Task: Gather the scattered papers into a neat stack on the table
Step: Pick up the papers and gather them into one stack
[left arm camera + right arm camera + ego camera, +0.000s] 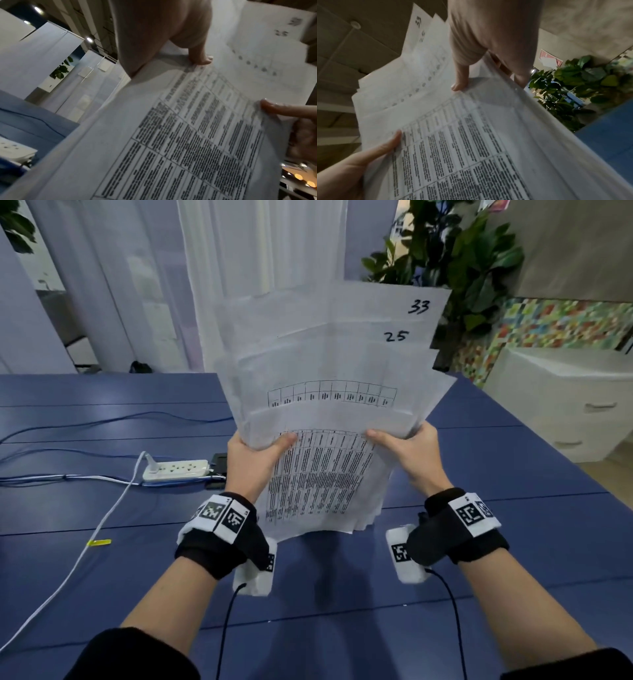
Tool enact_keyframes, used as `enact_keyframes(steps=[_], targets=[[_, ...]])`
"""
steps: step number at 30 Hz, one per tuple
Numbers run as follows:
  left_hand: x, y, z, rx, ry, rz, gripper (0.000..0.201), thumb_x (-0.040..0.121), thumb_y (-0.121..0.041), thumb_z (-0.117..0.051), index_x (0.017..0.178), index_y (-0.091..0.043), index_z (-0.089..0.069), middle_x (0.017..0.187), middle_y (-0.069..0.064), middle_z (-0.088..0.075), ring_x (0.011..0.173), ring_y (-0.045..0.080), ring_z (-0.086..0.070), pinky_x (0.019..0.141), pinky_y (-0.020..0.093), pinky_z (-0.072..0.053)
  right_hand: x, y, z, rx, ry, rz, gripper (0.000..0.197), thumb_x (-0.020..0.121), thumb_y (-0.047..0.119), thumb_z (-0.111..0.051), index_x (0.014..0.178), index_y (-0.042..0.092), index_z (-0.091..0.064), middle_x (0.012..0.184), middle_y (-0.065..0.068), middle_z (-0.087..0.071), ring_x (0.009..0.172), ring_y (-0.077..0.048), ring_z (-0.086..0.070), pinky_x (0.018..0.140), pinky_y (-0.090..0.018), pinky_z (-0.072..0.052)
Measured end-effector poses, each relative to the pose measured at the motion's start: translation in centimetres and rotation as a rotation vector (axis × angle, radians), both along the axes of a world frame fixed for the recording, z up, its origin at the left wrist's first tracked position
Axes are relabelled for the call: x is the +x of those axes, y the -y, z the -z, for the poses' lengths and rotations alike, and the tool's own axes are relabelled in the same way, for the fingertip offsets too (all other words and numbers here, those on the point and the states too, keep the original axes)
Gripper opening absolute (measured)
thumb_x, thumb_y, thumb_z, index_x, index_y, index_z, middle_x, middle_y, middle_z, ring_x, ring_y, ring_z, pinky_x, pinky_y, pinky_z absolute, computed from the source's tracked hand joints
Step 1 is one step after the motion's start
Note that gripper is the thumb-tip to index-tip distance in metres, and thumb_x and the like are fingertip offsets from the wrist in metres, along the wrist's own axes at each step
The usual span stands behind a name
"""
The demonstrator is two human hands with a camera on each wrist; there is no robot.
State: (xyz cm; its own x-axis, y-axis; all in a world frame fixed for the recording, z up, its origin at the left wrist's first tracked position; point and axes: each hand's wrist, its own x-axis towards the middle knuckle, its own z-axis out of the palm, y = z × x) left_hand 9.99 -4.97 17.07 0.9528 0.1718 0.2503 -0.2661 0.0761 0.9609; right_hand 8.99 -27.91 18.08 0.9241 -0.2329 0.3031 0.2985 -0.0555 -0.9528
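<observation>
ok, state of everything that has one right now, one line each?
papers: held upright above the table, fanned, edges uneven, not yet stacked
left hand: grips the papers' left edge, thumb in front
right hand: grips the papers' right edge, thumb in front
power strip: lying on the table, one white plug in
table: no papers visible on it

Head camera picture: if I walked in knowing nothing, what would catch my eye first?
Most striking is the fan of papers held upright in the middle, gripped at its sides by the left hand and the right hand, with 33 and 25 handwritten near the top. Below lies the blue table, with a white power strip at the left.
</observation>
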Motion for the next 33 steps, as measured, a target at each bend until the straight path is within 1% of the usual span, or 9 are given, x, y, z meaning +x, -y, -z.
enact_keyframes(steps=[5, 10, 14, 16, 19, 22, 26, 30, 33], targets=[[0.2, 0.0, -1.8, -0.01, 0.079, -0.003, 0.062, 0.065, -0.023, -0.08, 0.118, 0.0, -0.057, 0.106, 0.006, -0.07, 0.096, 0.012, -0.069, 0.081, 0.022, -0.056, 0.1, -0.3, -2.9, -0.038, 0.115, -0.001, 0.041, 0.071, 0.002, -0.077, 0.109, -0.006, -0.062, 0.083, 0.011, -0.073, 0.08, -0.001, -0.07, 0.068, -0.016, -0.054], [0.1, -0.5, -2.2, -0.013, 0.097, 0.002, 0.055, 0.068, -0.006, -0.079, 0.116, 0.003, -0.056, 0.101, 0.006, -0.07, 0.089, 0.011, -0.071, 0.076, 0.024, -0.057, 0.2, -0.1, -3.8, -0.035, 0.145, -0.01, 0.045, 0.07, 0.001, -0.078, 0.112, -0.002, -0.061, 0.089, 0.012, -0.073, 0.09, -0.007, -0.07, 0.074, -0.019, -0.054], [0.5, -0.2, -2.6, -0.016, 0.117, 0.027, 0.045, 0.069, 0.0, -0.076, 0.11, 0.006, -0.058, 0.09, 0.0, -0.069, 0.077, 0.002, -0.07, 0.071, 0.02, -0.057, 0.4, -0.2, -3.8, -0.065, 0.147, -0.037, 0.052, 0.068, -0.001, -0.079, 0.114, 0.008, -0.057, 0.108, 0.0, -0.068, 0.101, -0.012, -0.067, 0.084, -0.025, -0.055], [0.9, -0.5, -2.2, 0.021, 0.113, 0.061, 0.04, 0.068, 0.002, -0.076, 0.106, 0.0, -0.061, 0.086, -0.005, -0.07, 0.076, -0.001, -0.07, 0.068, 0.015, -0.055, 0.6, -0.1, -4.0, -0.105, 0.162, -0.06, 0.046, 0.07, -0.003, -0.077, 0.106, 0.017, -0.057, 0.106, 0.001, -0.067, 0.098, -0.009, -0.067, 0.085, -0.025, -0.055], [1.3, -1.3, -0.8, 0.151, 0.051, 0.148, 0.04, 0.067, -0.005, -0.079, 0.104, -0.011, -0.064, 0.089, -0.009, -0.072, 0.083, -0.004, -0.068, 0.07, 0.009, -0.052, 1.0, 0.0, -4.4, -0.145, 0.173, -0.079, 0.048, 0.071, -0.002, -0.076, 0.113, 0.007, -0.056, 0.111, -0.008, -0.066, 0.104, -0.018, -0.066, 0.087, -0.029, -0.055], [1.6, -1.6, 0.4, 0.169, 0.006, 0.141, 0.031, 0.069, -0.007, -0.078, 0.096, -0.018, -0.066, 0.092, -0.007, -0.07, 0.082, -0.003, -0.068, 0.073, 0.012, -0.053, 1.5, 0.1, -4.8, -0.116, 0.179, -0.054, 0.058, 0.066, 0.0, -0.08, 0.115, 0.013, -0.051, 0.115, -0.004, -0.063, 0.106, -0.011, -0.064, 0.086, -0.024, -0.054], [1.9, -1.4, 0.7, 0.053, -0.04, 0.075, 0.031, 0.065, -0.004, -0.079, 0.092, -0.014, -0.067, 0.092, 0.001, -0.071, 0.083, 0.008, -0.07, 0.075, 0.018, -0.056, 1.6, 1.0, -2.6, 0.035, 0.091, -0.095, 0.08, 0.058, 0.013, -0.083, 0.126, 0.006, -0.041, 0.12, -0.001, -0.06, 0.109, -0.007, -0.062, 0.088, -0.024, -0.053], [1.8, -1.6, 2.0, 0.051, -0.108, 0.057, 0.029, 0.067, -0.006, -0.079, 0.09, -0.015, -0.064, 0.088, -0.002, -0.069, 0.072, -0.002, -0.069, 0.065, 0.01, -0.053, 2.0, 0.8, 2.8, -0.104, -0.206, -0.176, 0.048, 0.065, -0.001, -0.079, 0.109, 0.005, -0.062, 0.092, 0.006, -0.073, 0.085, -0.003, -0.07, 0.09, -0.032, -0.055], [1.1, -1.5, 3.9, 0.13, -0.182, 0.093, 0.029, 0.072, -0.005, -0.075, 0.097, -0.012, -0.062, 0.089, -0.003, -0.067, 0.079, 0.004, -0.066, 0.075, 0.016, -0.054, 2.4, 0.0, 5.2, -0.018, -0.271, -0.107, 0.035, 0.07, -0.002, -0.077, 0.103, 0.005, -0.066, 0.089, 0.001, -0.073, 0.076, -0.003, -0.069, 0.084, -0.027, -0.057]])
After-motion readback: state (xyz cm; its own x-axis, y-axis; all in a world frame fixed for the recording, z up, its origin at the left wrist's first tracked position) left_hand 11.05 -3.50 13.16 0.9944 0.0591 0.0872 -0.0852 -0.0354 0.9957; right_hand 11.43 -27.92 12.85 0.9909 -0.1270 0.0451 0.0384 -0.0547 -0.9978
